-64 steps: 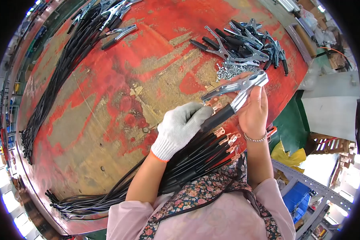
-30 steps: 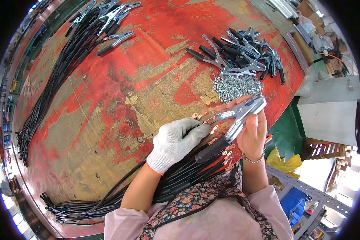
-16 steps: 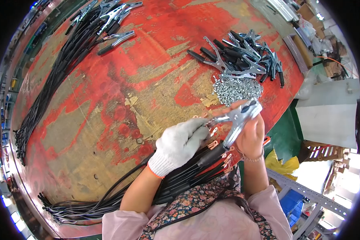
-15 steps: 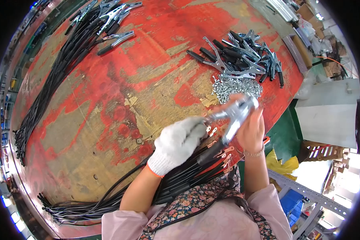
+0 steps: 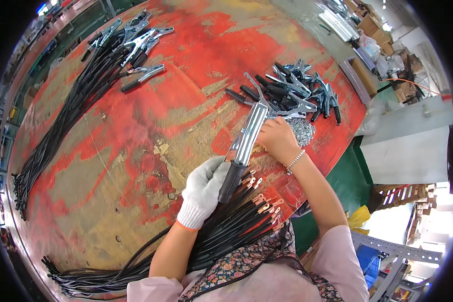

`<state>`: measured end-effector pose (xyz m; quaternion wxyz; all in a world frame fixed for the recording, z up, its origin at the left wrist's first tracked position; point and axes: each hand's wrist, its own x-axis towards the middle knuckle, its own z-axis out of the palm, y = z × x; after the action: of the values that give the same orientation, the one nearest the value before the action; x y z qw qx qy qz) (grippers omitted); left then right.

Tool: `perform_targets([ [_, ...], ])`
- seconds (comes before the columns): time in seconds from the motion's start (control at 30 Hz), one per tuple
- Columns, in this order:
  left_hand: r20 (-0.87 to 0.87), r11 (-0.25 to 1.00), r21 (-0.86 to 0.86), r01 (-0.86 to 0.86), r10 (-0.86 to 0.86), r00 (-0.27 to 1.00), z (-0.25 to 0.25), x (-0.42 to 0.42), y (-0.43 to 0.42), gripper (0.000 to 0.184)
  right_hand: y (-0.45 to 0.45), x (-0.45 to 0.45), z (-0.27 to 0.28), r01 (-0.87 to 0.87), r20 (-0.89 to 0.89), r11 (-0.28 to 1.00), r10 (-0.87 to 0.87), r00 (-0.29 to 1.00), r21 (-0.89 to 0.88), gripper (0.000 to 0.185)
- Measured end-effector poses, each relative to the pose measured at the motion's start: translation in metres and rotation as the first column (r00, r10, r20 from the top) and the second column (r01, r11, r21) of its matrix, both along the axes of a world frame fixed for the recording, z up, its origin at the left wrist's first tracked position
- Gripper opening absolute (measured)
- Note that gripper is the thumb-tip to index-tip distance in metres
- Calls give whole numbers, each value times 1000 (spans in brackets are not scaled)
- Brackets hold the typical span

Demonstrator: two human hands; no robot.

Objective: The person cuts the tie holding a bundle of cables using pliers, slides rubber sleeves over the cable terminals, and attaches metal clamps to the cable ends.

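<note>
My left hand [image 5: 204, 183], in a white knitted glove, is closed around a metal spring clamp [image 5: 249, 133] with a black handle grip. The clamp points away from me, its grip towards me. A copper-coloured bit shows between glove and clamp. My bare right hand [image 5: 279, 138] is beside the clamp's far end, at the edge of a pile of small screws [image 5: 303, 132]. Its fingers are curled and their tips partly hidden by the clamp. Below lie several black cables [image 5: 231, 226] with copper lugs [image 5: 272, 206] at their ends.
Several loose clamps [image 5: 287, 90] lie heaped beyond the screws. At the upper left, a bundle of black cables [image 5: 65, 118] carries clamps [image 5: 136, 45] on its ends. The worn red table [image 5: 186, 100] curves away at the right, near a metal frame [image 5: 395, 246] and a blue bin [image 5: 368, 264].
The clamp has swung to point away from me, with its black grip now by the glove. My right hand has left the clamp's jaw end and moved left and down to the screw pile's edge.
</note>
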<state>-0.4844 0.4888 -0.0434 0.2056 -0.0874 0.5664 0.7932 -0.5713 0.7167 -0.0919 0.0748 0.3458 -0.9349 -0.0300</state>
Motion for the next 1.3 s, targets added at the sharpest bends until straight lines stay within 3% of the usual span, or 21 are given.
perform_targets([
  [0.07,12,999,-24,25,-25,1000,0,1,1,31,-2,-4,-1,-60,-64,995,66,996,85,3],
  [0.13,-43,993,-105,54,-59,997,-8,2,1,32,1,-9,-12,-83,-118,996,86,989,25,5],
  [0.27,-60,967,-223,127,-144,988,-13,3,-1,31,-9,0,10,-39,-31,987,34,999,-157,4],
  [0.3,-88,969,-222,112,-135,987,-14,4,0,30,-11,8,14,156,323,863,9,946,-480,9],
  [0.33,-89,969,-221,113,-135,987,-14,5,1,30,-13,18,18,431,623,627,113,774,-649,17],
  [0.37,-113,959,-265,106,-140,984,-14,6,1,29,-26,29,26,475,626,502,186,757,-723,18],
  [0.4,-135,946,-307,102,-150,979,-15,6,3,28,-35,39,33,481,627,497,180,758,-723,18],
  [0.47,-121,936,-329,126,-174,977,-7,7,4,27,-49,55,41,828,772,72,415,482,-556,15],
  [0.5,-108,926,-352,139,-187,976,-2,7,4,27,-52,60,26,811,682,-65,504,530,-582,14],
  [0.53,-104,925,-353,143,-190,976,2,8,4,27,-53,65,19,813,683,-68,504,529,-579,14],
  [0.6,-127,904,-401,148,-215,968,9,8,4,26,-55,73,12,781,575,-194,577,580,-593,16],
  [0.77,-67,923,-337,188,-223,973,15,8,6,28,-46,79,0,845,626,-134,614,481,-517,21],
  [0.9,-77,935,-302,186,-219,973,13,8,5,28,-40,79,-7,895,553,-208,724,411,-394,17],
  [0.93,-71,934,-306,182,-213,975,10,8,5,28,-42,80,-11,886,547,-257,710,443,-385,17],
  [1.07,-58,930,-303,207,-235,970,2,8,6,28,-39,83,-11,884,574,-251,684,450,-394,19],
  [1.2,-70,896,-360,260,-304,950,8,7,4,25,-35,85,-11,871,615,-189,641,459,-453,18],
  [1.27,-81,879,-397,263,-319,944,7,7,4,27,-35,89,-11,884,604,-311,647,466,-349,14],
  [1.3,-91,861,-433,266,-335,938,6,7,4,29,-35,89,-11,885,604,-311,647,465,-348,14],
])
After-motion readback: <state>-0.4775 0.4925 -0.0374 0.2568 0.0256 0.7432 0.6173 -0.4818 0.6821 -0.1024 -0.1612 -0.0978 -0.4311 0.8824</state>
